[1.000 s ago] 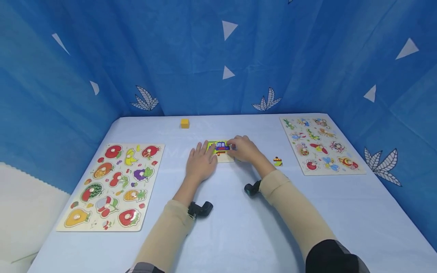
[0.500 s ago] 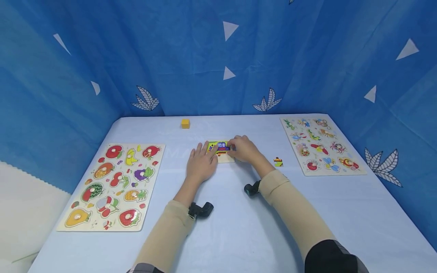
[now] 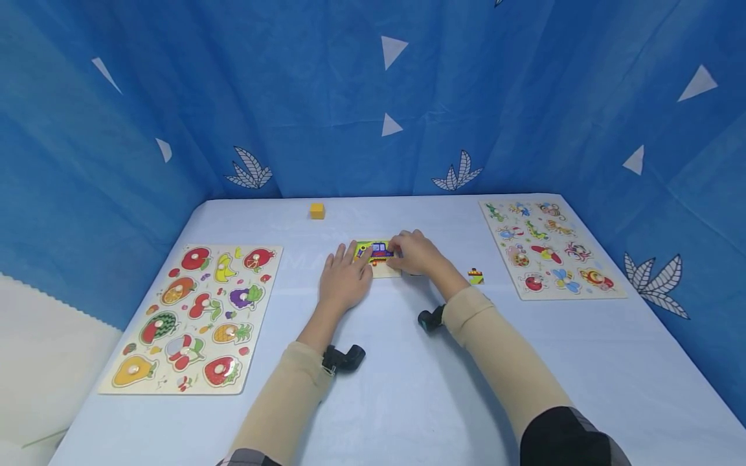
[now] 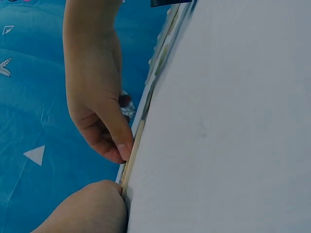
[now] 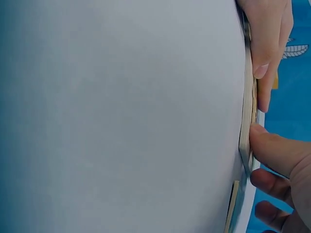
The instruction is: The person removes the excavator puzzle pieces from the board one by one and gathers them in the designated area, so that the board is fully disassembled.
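Note:
A small wooden jigsaw puzzle (image 3: 386,272) with a purple vehicle picture lies mid-table. My left hand (image 3: 345,285) rests on its left side with fingers straight and spread, the thumb over the picture. At the puzzle's right side my right hand (image 3: 418,254) has curled fingers, its thumb and fingertips pinching a puzzle piece that they mostly hide. In the left wrist view the thumb and fingers of the right hand (image 4: 99,97) come together at the board's surface. The right wrist view shows the right thumb (image 5: 274,148) against the puzzle's edge.
A loose yellow-green puzzle piece (image 3: 476,277) lies right of the right hand. A fruit peg board (image 3: 262,346) lies at the left, an animal and insect board (image 3: 524,288) at the right. A yellow cube (image 3: 317,211) stands near the back edge before a blue curtain (image 3: 338,97).
Both hands stay at the puzzle in nearly the same place. The right fingers have shifted only very slightly at its right side; the other things have not moved.

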### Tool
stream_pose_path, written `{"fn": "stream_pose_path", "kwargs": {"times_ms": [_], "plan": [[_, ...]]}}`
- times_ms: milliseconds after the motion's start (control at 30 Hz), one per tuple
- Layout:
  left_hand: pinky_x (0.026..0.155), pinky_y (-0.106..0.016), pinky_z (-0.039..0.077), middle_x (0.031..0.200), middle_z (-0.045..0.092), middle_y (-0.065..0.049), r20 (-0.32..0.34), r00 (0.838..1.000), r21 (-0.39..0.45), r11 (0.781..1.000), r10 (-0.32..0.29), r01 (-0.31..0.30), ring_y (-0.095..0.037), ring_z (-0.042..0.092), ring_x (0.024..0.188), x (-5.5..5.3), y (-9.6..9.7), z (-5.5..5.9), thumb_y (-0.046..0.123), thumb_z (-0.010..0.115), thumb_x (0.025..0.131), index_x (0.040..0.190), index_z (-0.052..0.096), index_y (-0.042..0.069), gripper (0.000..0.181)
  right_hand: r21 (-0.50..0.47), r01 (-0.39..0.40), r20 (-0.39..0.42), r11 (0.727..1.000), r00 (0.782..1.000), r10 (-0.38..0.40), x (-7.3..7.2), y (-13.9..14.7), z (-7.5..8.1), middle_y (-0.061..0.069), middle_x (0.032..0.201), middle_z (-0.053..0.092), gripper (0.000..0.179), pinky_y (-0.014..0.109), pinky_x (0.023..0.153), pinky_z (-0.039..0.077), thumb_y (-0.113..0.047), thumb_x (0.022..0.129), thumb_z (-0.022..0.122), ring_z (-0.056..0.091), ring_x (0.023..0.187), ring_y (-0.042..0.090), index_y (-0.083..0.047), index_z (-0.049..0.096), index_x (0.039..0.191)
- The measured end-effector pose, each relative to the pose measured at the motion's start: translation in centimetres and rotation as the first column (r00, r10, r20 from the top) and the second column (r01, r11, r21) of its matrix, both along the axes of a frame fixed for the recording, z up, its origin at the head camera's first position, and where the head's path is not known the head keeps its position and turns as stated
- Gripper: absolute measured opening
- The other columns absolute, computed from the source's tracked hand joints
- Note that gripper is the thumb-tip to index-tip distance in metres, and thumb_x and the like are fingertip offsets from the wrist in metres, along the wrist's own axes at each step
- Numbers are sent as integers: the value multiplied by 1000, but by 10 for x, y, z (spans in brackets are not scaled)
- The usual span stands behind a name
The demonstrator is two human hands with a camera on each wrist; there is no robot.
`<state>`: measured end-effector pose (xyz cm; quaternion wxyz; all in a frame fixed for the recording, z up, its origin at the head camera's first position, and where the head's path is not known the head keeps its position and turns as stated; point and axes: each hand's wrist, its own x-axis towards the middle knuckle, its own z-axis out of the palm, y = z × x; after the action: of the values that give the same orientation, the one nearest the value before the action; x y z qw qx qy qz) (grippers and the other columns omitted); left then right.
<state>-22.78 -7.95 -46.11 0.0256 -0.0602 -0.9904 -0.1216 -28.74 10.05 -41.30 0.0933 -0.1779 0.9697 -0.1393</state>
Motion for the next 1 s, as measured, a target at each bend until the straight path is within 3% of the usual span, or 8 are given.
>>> {"fn": "stream_pose_path", "kwargs": {"times_ms": [200,467,733,1000], "plan": [[126,-53,13,167,18,-4,7,1000,-4,1000,-1,1,-30,13,155,1,1,1,46,25,103,157,28,33,55,15,-28,14,999,1000,28,-3,1,-1,0,99,59,22,38,88,45,-36,90,73,47,100,22,-19,67,102],[126,-52,13,167,18,-5,7,1000,10,1000,-10,10,-30,13,155,3,0,4,45,26,104,156,30,31,55,74,-70,-77,995,994,75,-1,3,3,0,106,66,36,39,91,47,-41,89,72,51,100,21,-18,70,117],[126,-52,13,167,19,-5,1,1000,13,1000,-11,11,-31,14,155,2,0,4,46,26,104,156,31,32,54,255,-192,-177,948,954,241,-3,-1,7,2,119,70,33,40,96,51,-41,91,71,56,107,21,-18,76,114],[126,-52,13,167,18,-4,8,1000,14,1000,-4,4,-30,13,155,2,1,3,46,26,103,156,30,33,55,321,-232,-208,918,929,307,-2,-6,11,2,105,73,21,37,89,51,-31,90,71,55,92,20,-14,79,101]]}}
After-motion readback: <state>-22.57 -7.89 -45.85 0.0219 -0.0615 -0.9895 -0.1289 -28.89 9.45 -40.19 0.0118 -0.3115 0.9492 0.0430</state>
